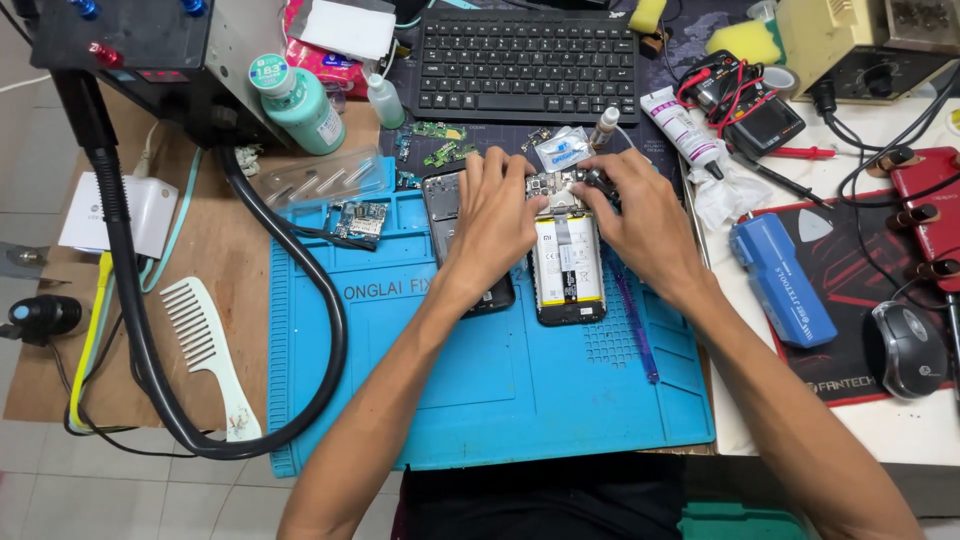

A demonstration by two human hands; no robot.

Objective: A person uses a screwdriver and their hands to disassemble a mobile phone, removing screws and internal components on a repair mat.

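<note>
Both hands, left hand (495,215) and right hand (640,215), press fingers on the opened phone (566,270) with white battery label; blue mat (500,390) beneath.

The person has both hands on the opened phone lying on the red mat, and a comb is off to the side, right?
Not quite. The mat under the opened phone is blue, not red, as the head view shows. Both the left hand and right hand are on the phone, and the comb lies beside the mat.
</note>
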